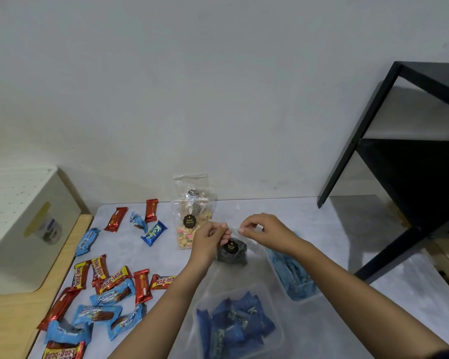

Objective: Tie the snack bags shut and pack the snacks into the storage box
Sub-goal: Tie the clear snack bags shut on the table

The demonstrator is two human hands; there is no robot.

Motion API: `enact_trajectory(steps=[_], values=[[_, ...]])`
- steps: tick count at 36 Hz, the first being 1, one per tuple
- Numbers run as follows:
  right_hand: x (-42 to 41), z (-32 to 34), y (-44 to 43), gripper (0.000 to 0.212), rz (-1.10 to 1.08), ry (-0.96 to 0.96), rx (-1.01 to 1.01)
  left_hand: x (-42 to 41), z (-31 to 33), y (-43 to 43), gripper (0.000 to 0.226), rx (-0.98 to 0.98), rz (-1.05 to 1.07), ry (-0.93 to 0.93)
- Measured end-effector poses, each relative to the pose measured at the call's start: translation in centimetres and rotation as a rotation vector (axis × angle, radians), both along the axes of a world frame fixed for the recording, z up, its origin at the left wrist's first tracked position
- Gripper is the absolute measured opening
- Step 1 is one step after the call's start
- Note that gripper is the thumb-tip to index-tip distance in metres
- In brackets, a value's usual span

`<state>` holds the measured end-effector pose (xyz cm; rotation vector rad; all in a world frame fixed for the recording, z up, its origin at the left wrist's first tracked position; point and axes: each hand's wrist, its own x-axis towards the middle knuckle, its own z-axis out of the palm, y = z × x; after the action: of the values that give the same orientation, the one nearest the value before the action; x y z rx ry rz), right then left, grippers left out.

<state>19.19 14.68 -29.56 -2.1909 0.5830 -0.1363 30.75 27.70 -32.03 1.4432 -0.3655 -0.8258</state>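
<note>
A clear snack bag of dark spiral cookies (232,252) stands on the grey table (309,218). My left hand (210,238) and my right hand (263,230) both pinch its clear top, one on each side, just above the black label. Behind it, a taller clear bag of small pastel biscuits (191,224) leans against the wall, gathered at the neck. A clear storage box with dark blue wafer packs (237,323) sits near me. Another clear box of light blue packs (293,275) lies under my right forearm.
Several loose red, yellow and blue snack bars (106,288) are scattered over the left of the table. A white lidded bin (18,224) stands on the wooden surface at far left. A black metal shelf frame (399,164) rises at the right.
</note>
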Motion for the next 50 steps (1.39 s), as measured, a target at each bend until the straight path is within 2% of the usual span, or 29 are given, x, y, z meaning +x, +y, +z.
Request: enact_trajectory(steps=[8,15,23,32,39,45,50], values=[[1.2,0.3,0.1,0.016,0.028,0.062,0.255,0.2,0.0,0.2,0.013,-0.029,-0.055,-0.03],[1.5,0.5,0.0,0.016,0.041,0.12,0.341,0.8,-0.2,0.4,0.012,-0.039,-0.116,-0.047],[1.6,0.2,-0.1,0.022,-0.007,0.089,0.296,0.9,-0.3,0.3,0.011,-0.036,-0.206,-0.09],[2.1,0.5,0.0,0.011,-0.06,-0.006,0.267,0.8,-0.2,0.7,0.017,-0.044,-0.323,-0.162],[2.5,0.9,0.3,0.015,-0.094,0.033,0.256,0.9,-0.4,0.8,0.014,-0.028,-0.275,-0.178],[1.3,1.1,-0.3,0.008,-0.071,0.104,0.44,1.3,-0.7,0.7,0.012,0.0,-0.186,-0.157],[0.4,0.9,-1.0,0.016,-0.079,0.119,0.494,1.5,-0.9,0.5,0.012,0.014,-0.166,-0.162]])
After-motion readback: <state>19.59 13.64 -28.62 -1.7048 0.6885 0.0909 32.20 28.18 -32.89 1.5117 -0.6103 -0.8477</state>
